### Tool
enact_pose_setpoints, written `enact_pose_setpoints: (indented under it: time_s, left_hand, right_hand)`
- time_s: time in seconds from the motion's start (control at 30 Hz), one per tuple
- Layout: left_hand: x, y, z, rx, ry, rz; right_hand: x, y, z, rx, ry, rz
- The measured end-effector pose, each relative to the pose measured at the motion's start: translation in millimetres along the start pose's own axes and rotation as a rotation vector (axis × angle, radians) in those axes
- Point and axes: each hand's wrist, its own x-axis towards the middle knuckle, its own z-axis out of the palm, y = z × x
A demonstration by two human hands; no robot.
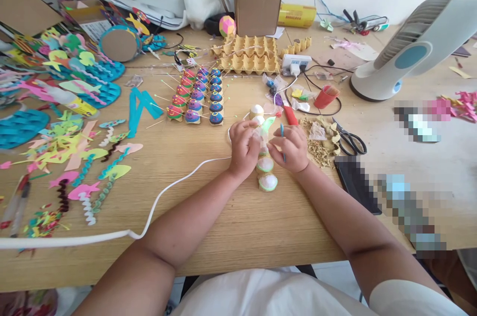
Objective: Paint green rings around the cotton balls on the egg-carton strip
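Note:
A column of egg-carton cups with white tops [267, 182] and light green rims runs away from me at the middle of the table. Over its middle cups, my left hand [244, 149] is closed on a crumpled clear plastic piece [260, 133] with something light green [267, 124] beside it. My right hand [290, 148], just to the right, is closed around a thin blue stick [282, 131]. Both hands hide part of the column between them.
Painted egg-carton strips [216, 107] with pins stand behind left. Paper fish [84, 189] cover the left side. A white cable [179, 177] crosses the table. Scissors [350, 141], a black phone-like slab [356, 182] and dry shreds [319, 152] lie right, below a fan [395, 57].

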Motion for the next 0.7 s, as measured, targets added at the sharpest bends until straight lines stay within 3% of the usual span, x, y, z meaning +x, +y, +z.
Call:
enact_pose_setpoints:
  time_s: [0.1, 0.23, 0.33, 0.47, 0.57, 0.7]
  left_hand:
    - [2, -3, -1.3, -0.112, 0.028, -0.016]
    - [3, -3, -3.4, -0.182, -0.115, -0.070]
    - [2, -3, -3.0, -0.230, -0.126, -0.107]
    - [1, -10, 0.8, -0.238, -0.025, -0.240]
    - [3, -18, 3.7, -0.272, 0.089, -0.327]
    - [6, -23, 3.6, -0.249, 0.245, -0.301]
  right_hand:
    - [7, 3, 1, 0.217, 0.074, 0.347]
    - [15, 8, 5, 0.725, -0.009, 0.690]
    - [18, 9, 6, 0.911, -0.052, 0.762]
    - [18, 6, 8, 0.933, 0.001, 0.806]
    - [16, 12, 12, 0.909, 0.143, 0.873]
    - [11, 28, 17, 0.891, 0.378, 0.917]
